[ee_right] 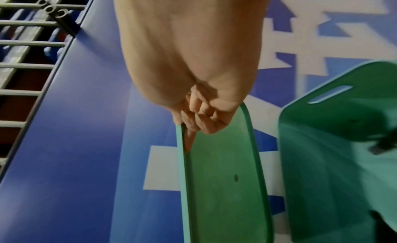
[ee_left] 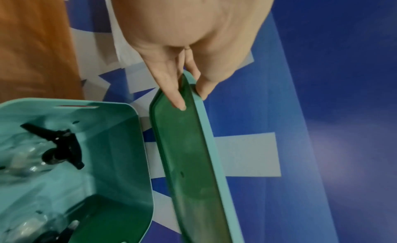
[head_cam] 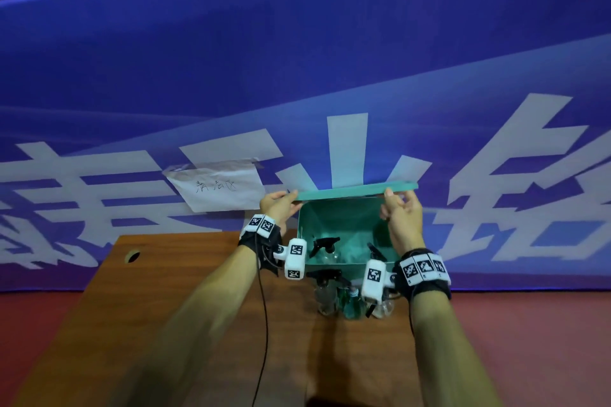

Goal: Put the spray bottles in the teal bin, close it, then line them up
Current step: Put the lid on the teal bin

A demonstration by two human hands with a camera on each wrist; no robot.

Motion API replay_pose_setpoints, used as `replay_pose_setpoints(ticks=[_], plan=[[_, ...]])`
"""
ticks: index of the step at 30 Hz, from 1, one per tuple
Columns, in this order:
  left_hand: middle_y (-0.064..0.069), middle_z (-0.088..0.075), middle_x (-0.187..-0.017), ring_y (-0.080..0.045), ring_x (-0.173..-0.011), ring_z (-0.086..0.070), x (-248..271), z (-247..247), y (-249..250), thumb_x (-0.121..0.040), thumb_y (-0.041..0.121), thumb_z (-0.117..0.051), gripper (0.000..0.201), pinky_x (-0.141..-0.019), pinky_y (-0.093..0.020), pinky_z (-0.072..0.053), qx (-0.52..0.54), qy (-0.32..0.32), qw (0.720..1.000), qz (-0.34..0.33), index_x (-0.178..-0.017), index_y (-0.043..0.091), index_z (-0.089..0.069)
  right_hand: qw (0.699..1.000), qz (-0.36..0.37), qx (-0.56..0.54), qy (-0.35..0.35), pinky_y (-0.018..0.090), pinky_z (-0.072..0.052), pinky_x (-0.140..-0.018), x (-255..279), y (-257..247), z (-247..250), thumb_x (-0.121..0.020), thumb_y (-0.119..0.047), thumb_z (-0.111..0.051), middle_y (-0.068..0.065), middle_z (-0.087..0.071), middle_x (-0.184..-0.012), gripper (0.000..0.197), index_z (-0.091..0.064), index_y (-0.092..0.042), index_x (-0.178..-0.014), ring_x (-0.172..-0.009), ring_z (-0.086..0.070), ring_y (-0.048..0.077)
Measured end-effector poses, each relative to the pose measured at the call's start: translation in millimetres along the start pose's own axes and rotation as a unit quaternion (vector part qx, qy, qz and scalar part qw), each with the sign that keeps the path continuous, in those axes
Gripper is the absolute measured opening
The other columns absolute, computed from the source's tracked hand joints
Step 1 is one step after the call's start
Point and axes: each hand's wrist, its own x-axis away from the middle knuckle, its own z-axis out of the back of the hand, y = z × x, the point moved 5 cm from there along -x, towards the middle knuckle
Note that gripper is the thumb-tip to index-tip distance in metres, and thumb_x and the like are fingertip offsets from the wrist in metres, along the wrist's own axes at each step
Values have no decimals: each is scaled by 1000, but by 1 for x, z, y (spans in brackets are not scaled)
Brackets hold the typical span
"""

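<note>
Closing step: left hand [head_cam: 277, 205] and right hand [head_cam: 401, 215] pinch teal lid [head_cam: 355, 191] ends above teal bin [head_cam: 344, 218]. Next: lower lid square onto rim.

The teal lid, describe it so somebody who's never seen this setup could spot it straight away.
Find the brown wooden table in front of the blue banner; at its far edge stands the open teal bin. The teal lid is the flat slab above the bin, apart from its rim, with the left hand and right hand gripping its ends. It is the only teal thing that is flat and held up.
</note>
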Motion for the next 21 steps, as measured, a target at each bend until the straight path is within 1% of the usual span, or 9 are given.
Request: replay_pose_setpoints(ticks=[3,5,7,10,12,13,15,16,21], plan=[[-26,-69,-108,-26,-84,-72,1,14,-13,-83,-8,-73,46,-62,-24,-60,24,-1,1000,18,-123,-14,-52,995,-83,-61,11,31,-34,-55,21,28,19,-101,-24,-58,8,-55,-65,17,-53,-10,-94,-50,-39,13],[-27,-69,-111,-24,-81,-72,3,23,-22,-82,-10,-72,46,-61,-24,-60,24,-14,999,31,-124,-15,-53,988,-141,-46,41,29,-41,-54,28,43,32,-100,-35,-59,19,-71,-80,29,-60,-6,-103,-50,-46,15],[-23,-69,-115,-22,-83,-71,9,28,-34,-84,-12,-69,36,-66,-24,-61,17,-52,997,56,-118,-10,-60,981,-166,-8,97,28,-44,-51,29,54,49,-100,-34,-60,19,-70,-77,34,-61,-1,-106,-52,-52,17],[-17,-70,-118,-22,-94,-72,23,32,-53,-84,-16,-65,40,-76,-25,-60,-10,-142,985,93,-121,-2,-65,964,-193,74,170,31,-43,-49,26,71,75,-95,-17,-62,15,-61,-76,21,-58,1,-104,-55,-52,19],[-13,-72,-116,-23,-101,-71,26,39,-65,-81,-18,-66,46,-80,-29,-59,-63,-167,979,95,-121,3,-65,958,-176,141,180,34,-47,-53,27,72,85,-93,-17,-64,17,-62,-92,23,-51,-5,-107,-64,-56,24],[-11,-73,-115,-24,-104,-70,26,43,-69,-80,-17,-68,46,-82,-31,-59,-94,-166,978,88,-121,5,-65,953,-157,194,171,38,-52,-61,28,71,90,-93,-20,-65,16,-62,-100,31,-48,-5,-114,-74,-59,27],[-11,-72,-117,-25,-105,-71,24,50,-76,-81,-10,-73,44,-90,-38,-58,-149,-161,973,69,-121,7,-64,941,-105,290,141,39,-52,-79,33,59,94,-95,-23,-65,11,-59,-103,40,-46,-3,-122,-89,-57,26],[-11,-72,-119,-24,-104,-71,24,52,-79,-82,-6,-75,43,-92,-41,-58,-167,-159,971,59,-120,8,-64,934,-80,324,126,37,-49,-79,36,54,95,-96,-24,-64,9,-58,-101,40,-46,-2,-123,-89,-55,25],[-14,-70,-118,-23,-88,-73,28,51,-85,-88,2,-72,40,-65,-30,-63,-243,-143,959,14,-124,4,-55,895,13,440,67,34,-43,-67,35,48,103,-99,-38,-57,7,-58,-88,36,-49,-5,-109,-77,-53,27]])
